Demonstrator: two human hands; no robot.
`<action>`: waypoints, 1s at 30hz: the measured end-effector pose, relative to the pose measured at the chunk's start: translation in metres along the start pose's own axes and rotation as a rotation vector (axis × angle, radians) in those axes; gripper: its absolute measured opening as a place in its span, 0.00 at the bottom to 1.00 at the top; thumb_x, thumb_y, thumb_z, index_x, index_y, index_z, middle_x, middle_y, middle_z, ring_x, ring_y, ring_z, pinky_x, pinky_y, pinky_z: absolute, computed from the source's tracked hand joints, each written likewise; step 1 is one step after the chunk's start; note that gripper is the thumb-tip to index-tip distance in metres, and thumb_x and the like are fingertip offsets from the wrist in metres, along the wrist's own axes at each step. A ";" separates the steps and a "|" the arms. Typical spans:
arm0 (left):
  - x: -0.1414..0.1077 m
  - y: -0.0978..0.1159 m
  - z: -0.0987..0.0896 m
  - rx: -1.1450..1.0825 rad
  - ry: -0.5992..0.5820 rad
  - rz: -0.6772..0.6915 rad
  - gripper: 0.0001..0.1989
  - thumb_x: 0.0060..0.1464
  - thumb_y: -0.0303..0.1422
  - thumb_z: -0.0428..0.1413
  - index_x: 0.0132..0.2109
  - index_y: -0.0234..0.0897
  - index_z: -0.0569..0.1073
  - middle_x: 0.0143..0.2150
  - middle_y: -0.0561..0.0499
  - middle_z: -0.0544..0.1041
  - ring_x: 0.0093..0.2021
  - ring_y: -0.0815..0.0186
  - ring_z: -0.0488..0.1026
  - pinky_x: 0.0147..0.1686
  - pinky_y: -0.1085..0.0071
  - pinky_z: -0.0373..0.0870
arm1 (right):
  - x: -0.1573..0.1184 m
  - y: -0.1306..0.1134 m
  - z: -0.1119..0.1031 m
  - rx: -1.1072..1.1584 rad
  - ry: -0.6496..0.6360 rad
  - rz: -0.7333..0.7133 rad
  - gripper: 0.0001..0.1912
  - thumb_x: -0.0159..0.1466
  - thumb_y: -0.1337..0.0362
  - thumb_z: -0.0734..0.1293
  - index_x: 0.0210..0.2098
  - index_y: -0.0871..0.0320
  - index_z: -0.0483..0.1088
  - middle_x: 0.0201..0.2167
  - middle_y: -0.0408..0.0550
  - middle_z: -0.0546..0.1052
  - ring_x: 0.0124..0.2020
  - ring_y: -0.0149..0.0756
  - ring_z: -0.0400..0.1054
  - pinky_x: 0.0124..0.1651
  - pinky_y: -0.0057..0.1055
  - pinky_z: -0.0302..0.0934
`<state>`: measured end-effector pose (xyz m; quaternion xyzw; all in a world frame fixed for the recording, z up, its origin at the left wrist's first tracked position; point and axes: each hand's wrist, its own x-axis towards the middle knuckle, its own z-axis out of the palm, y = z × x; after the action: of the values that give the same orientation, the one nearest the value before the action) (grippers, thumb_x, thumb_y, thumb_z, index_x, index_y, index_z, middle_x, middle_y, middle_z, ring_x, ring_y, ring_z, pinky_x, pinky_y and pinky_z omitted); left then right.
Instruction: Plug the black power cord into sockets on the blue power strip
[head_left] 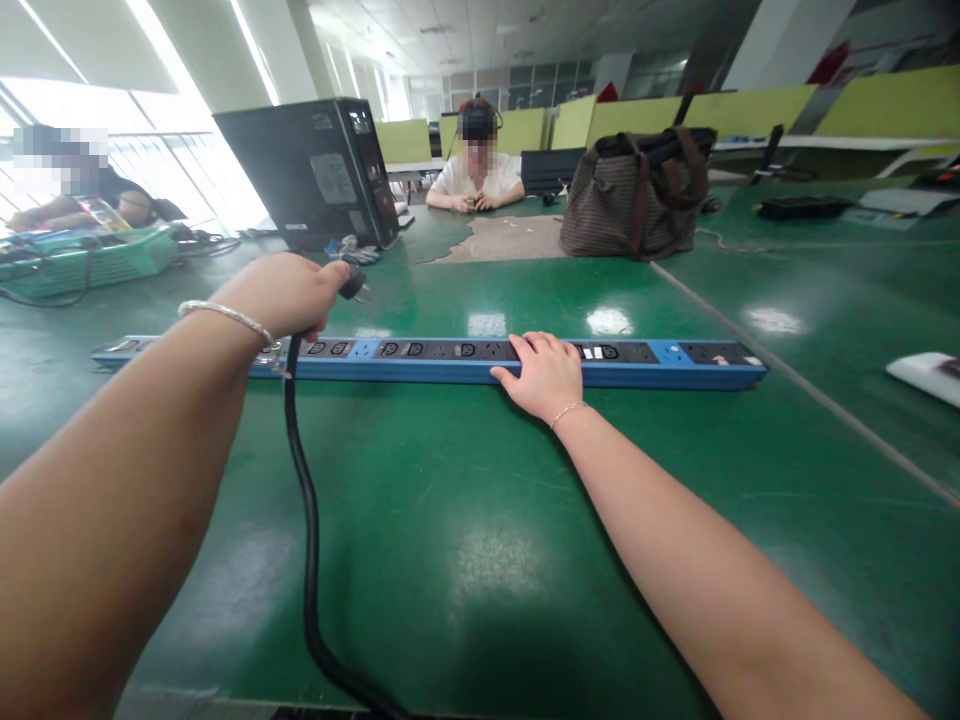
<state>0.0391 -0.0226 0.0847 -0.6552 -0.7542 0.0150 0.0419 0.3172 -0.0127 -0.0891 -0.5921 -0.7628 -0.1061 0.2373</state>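
A long blue power strip (pixel 435 373) with black sockets lies across the green table. My left hand (pixel 281 292) is closed round a black plug (pixel 351 284), holding it above the strip's left part with its prongs pointing right. From beneath that hand a thick black cable (pixel 306 490) hangs and curves down to the table's near edge. Right of the strip's middle, my right hand (pixel 545 375) rests on top, fingers spread over the sockets and thumb at the front side.
Behind the strip stand a black computer case (pixel 322 180) and a brown bag (pixel 611 200). A green basket (pixel 127 262) is at the left, a white object (pixel 926 377) at the right. Two people sit beyond, one across the table (pixel 420 290), one far left.
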 end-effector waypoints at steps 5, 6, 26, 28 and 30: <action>-0.007 0.034 0.026 -0.158 -0.139 -0.009 0.29 0.55 0.51 0.42 0.21 0.35 0.73 0.21 0.45 0.74 0.27 0.62 0.70 0.36 0.66 0.66 | 0.000 0.000 0.000 -0.001 -0.001 -0.002 0.31 0.64 0.44 0.59 0.58 0.59 0.68 0.57 0.56 0.70 0.57 0.49 0.59 0.57 0.45 0.49; -0.005 0.039 0.033 -0.171 -0.141 -0.011 0.28 0.54 0.51 0.43 0.20 0.37 0.73 0.21 0.46 0.74 0.27 0.62 0.70 0.35 0.66 0.67 | 0.000 0.001 0.001 -0.001 -0.001 0.000 0.31 0.64 0.44 0.59 0.58 0.59 0.68 0.57 0.56 0.70 0.57 0.49 0.59 0.57 0.45 0.49; 0.027 0.079 0.072 -0.069 -0.215 0.064 0.28 0.53 0.50 0.43 0.28 0.36 0.80 0.24 0.41 0.78 0.35 0.54 0.76 0.39 0.65 0.69 | 0.000 -0.001 0.000 0.015 -0.012 0.020 0.31 0.64 0.45 0.60 0.58 0.58 0.67 0.57 0.56 0.70 0.59 0.49 0.58 0.58 0.46 0.48; 0.028 0.081 0.072 -0.055 -0.208 0.070 0.28 0.53 0.50 0.43 0.30 0.35 0.80 0.26 0.41 0.79 0.36 0.54 0.76 0.39 0.65 0.69 | 0.000 -0.001 0.000 0.016 -0.013 0.020 0.31 0.64 0.44 0.60 0.58 0.58 0.67 0.57 0.56 0.70 0.59 0.49 0.58 0.58 0.45 0.48; 0.030 0.083 0.074 -0.027 -0.204 0.073 0.29 0.53 0.50 0.43 0.33 0.34 0.81 0.29 0.39 0.80 0.38 0.53 0.76 0.40 0.65 0.70 | 0.000 -0.001 0.000 0.017 -0.014 0.018 0.31 0.64 0.44 0.60 0.58 0.58 0.67 0.57 0.56 0.70 0.58 0.49 0.58 0.57 0.46 0.48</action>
<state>0.1106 0.0209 0.0063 -0.6777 -0.7304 0.0727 -0.0445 0.3163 -0.0131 -0.0889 -0.5977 -0.7598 -0.0936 0.2380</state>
